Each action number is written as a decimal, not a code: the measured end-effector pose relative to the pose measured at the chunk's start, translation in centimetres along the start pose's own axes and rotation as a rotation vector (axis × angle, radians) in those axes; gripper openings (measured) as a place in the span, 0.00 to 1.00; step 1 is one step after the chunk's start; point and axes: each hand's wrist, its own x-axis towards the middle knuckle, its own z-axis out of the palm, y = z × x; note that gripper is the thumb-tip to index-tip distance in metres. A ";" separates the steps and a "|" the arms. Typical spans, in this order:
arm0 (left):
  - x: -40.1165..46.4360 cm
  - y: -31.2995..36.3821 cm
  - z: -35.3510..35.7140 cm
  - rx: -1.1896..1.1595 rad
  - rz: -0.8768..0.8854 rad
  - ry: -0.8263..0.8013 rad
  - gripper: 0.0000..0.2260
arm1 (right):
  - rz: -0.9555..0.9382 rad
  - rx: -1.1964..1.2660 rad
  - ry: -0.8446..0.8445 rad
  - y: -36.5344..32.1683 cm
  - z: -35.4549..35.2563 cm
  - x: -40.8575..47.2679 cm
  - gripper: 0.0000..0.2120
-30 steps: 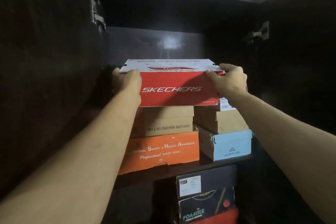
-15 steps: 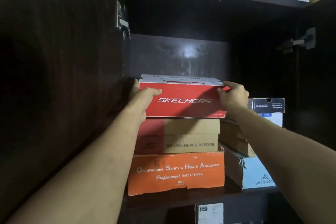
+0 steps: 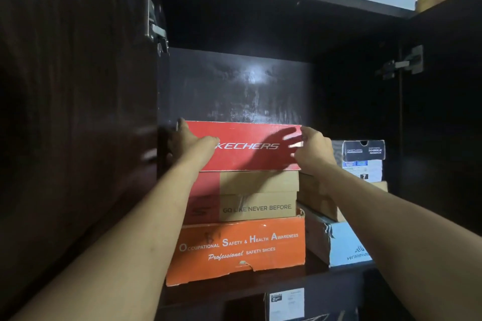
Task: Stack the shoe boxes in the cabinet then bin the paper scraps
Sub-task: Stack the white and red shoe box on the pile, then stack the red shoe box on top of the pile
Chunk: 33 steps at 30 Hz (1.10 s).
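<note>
Red Skechers box sitting on top of the left stack inside the cabinet, front face roughly flush with the tan "Go Like Never Before" box beneath, orange safety-shoes box at the bottom.

Left of the red box: left hand wrapped round its left end, thumb laid across the front face. Right of it: right hand gripping the right end, fingertips blurred.

Risks, as a judgement: uneven push skewing the box and leaving an overhang; stack of three tipping if nudged.

Further right of the red box: black Skechers box atop a second, lower stack ending in a light blue box, close enough to snag the right hand on withdrawal.

Paper scraps not in view.
</note>
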 end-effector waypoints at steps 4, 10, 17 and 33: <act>-3.7 2.0 2.4 0.245 0.259 0.030 0.35 | -0.022 -0.072 -0.005 1.5 -3.7 -1.1 0.22; -10.4 3.7 7.7 0.255 0.372 -0.410 0.21 | 0.049 -0.156 -0.204 4.6 -13.5 -5.3 0.12; -22.4 5.8 15.7 0.361 0.484 -1.075 0.23 | 0.312 -0.335 -0.345 11.1 -25.6 -12.5 0.11; -55.1 5.5 34.5 0.318 0.634 -1.796 0.29 | 1.003 -0.451 -0.159 34.4 -47.7 -33.3 0.17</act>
